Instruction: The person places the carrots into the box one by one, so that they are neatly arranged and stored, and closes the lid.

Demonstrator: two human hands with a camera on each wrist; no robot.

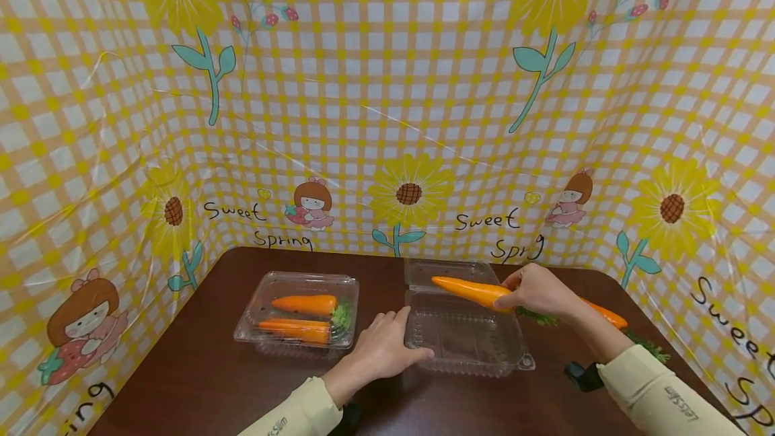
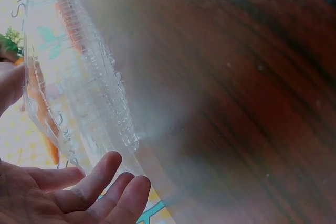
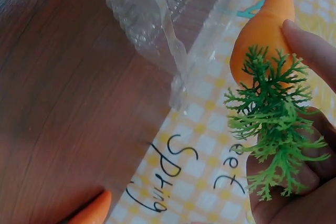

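My right hand [image 1: 537, 293] pinches an orange carrot [image 1: 469, 288] near its leafy end. The carrot hangs over an open clear plastic container [image 1: 460, 342], pointing left. In the right wrist view its green leaves [image 3: 275, 124] spread in front of the palm. My left hand [image 1: 385, 347] lies along the container's left side, with thumb and fingers spread. The left wrist view shows its fingertips [image 2: 113, 163] by the clear wall. The container's lid [image 1: 448, 271] is folded back behind the base.
On the left stands a closed clear container [image 1: 254, 318] with carrots inside. Another carrot [image 1: 608, 315] lies at the right, partly behind my right forearm. A patterned cloth [image 1: 387, 120] walls the brown table [image 1: 200, 348] at the back and sides.
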